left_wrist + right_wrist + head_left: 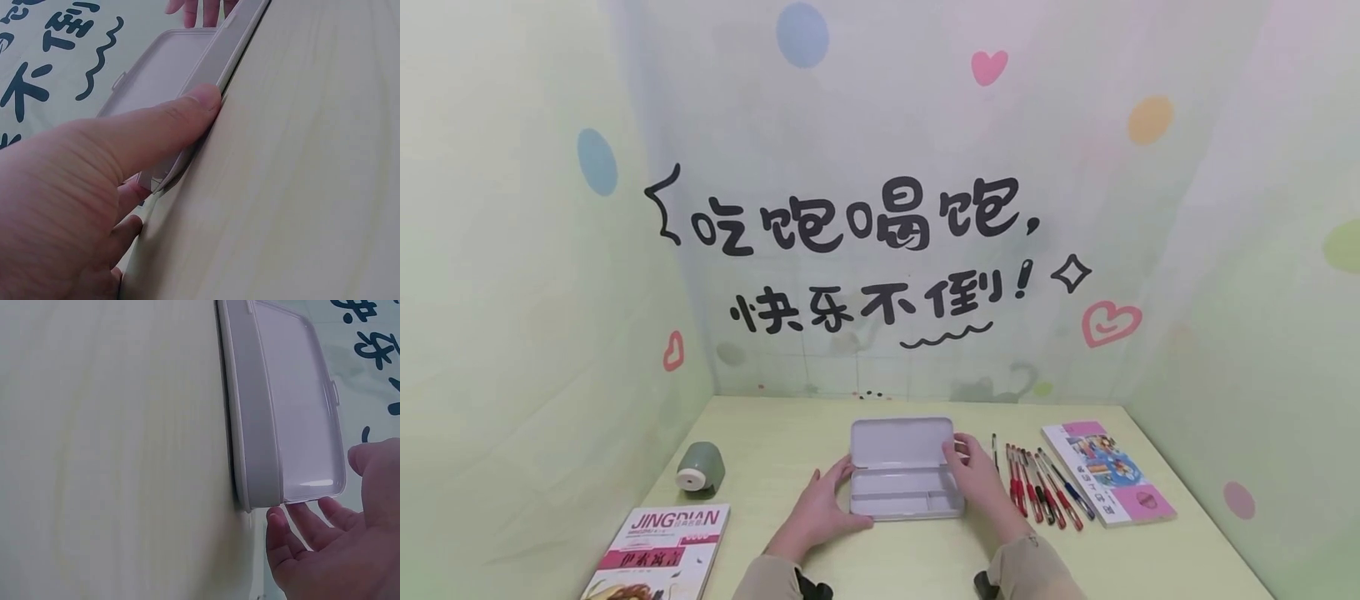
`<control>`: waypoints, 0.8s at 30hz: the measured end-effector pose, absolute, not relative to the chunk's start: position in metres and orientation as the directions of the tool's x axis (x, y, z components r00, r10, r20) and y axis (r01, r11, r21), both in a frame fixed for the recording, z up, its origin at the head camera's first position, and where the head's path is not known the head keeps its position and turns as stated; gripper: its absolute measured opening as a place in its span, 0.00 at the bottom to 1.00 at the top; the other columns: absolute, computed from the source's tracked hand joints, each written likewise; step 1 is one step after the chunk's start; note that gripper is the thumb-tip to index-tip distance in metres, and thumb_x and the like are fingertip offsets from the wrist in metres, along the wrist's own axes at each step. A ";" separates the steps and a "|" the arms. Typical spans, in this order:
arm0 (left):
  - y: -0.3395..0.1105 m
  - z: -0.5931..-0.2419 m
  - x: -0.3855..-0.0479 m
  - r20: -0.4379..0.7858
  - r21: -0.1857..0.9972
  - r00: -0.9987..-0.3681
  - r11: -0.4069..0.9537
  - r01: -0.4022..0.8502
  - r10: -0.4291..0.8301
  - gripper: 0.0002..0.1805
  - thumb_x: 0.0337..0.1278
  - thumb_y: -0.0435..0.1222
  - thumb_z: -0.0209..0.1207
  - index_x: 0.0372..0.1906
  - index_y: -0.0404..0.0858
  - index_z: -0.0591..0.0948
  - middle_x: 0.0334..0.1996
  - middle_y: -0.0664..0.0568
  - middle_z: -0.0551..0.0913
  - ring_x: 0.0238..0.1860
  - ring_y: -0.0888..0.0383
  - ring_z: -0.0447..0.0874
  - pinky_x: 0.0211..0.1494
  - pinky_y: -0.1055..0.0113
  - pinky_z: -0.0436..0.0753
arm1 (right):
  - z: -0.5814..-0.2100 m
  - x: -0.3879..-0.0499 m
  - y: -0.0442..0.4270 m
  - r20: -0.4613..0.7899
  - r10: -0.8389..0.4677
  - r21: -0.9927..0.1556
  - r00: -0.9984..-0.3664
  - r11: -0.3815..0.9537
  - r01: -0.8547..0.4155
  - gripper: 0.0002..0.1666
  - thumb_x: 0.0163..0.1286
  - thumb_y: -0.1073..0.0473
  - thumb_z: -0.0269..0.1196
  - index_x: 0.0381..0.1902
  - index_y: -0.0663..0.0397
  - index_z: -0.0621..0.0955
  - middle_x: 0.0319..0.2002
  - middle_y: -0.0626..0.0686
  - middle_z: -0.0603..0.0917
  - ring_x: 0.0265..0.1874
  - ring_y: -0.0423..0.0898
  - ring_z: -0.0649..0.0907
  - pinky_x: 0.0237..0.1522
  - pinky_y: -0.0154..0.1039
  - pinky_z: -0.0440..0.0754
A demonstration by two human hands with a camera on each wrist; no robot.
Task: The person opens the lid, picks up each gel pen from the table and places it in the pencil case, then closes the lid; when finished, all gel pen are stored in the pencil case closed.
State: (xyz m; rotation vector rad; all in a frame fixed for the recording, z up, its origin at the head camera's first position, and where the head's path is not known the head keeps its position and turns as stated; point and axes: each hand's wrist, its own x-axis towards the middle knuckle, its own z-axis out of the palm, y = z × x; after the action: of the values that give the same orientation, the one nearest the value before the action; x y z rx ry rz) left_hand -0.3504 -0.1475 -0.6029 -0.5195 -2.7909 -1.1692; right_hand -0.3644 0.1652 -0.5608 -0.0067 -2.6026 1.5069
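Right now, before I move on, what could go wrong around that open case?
The raised lid could tip down onto fingers if the right hand, close at its right edge, bumps it. The pens lie loose on the table just beyond that hand, so a swing to the right might scatter them.

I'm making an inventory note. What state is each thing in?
Case: open, compartments empty
Lid: raised
Pens: lying loose
Left book: closed
Right book: closed
Sharpener: standing
Left hand: holding case
Right hand: at lid's edge
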 end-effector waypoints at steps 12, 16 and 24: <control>-0.144 -0.604 -0.351 0.184 0.683 -0.943 0.653 0.326 0.279 0.72 0.35 0.59 0.86 0.87 0.38 0.63 0.79 0.48 0.79 0.83 0.35 0.71 0.92 0.29 0.46 | -0.558 -0.343 0.217 0.238 0.214 -0.605 -0.948 0.795 0.027 0.32 0.84 0.50 0.59 0.77 0.61 0.75 0.70 0.72 0.78 0.61 0.72 0.84 0.63 0.71 0.86; -0.144 -0.603 -0.350 0.180 0.687 -0.944 0.651 0.322 0.277 0.72 0.35 0.58 0.86 0.88 0.40 0.62 0.79 0.48 0.79 0.83 0.35 0.70 0.92 0.28 0.46 | -0.556 -0.336 0.243 0.191 0.270 -0.511 -0.944 0.848 0.140 0.32 0.83 0.50 0.58 0.75 0.66 0.76 0.68 0.76 0.77 0.64 0.75 0.82 0.64 0.74 0.84; -0.146 -0.601 -0.349 0.180 0.697 -0.944 0.642 0.320 0.276 0.72 0.35 0.57 0.87 0.87 0.40 0.63 0.79 0.47 0.79 0.83 0.35 0.70 0.92 0.29 0.45 | -0.553 -0.322 0.269 0.015 0.332 -0.433 -0.943 0.853 0.293 0.34 0.80 0.51 0.60 0.71 0.74 0.76 0.61 0.78 0.81 0.56 0.73 0.85 0.55 0.70 0.89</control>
State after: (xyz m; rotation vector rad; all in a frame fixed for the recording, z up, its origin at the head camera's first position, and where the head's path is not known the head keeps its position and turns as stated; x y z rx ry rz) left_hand -0.3486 -0.1460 -0.6013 -0.5074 -2.7945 -1.2040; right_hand -0.3224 0.2695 -0.5533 -0.4969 -2.9373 0.6644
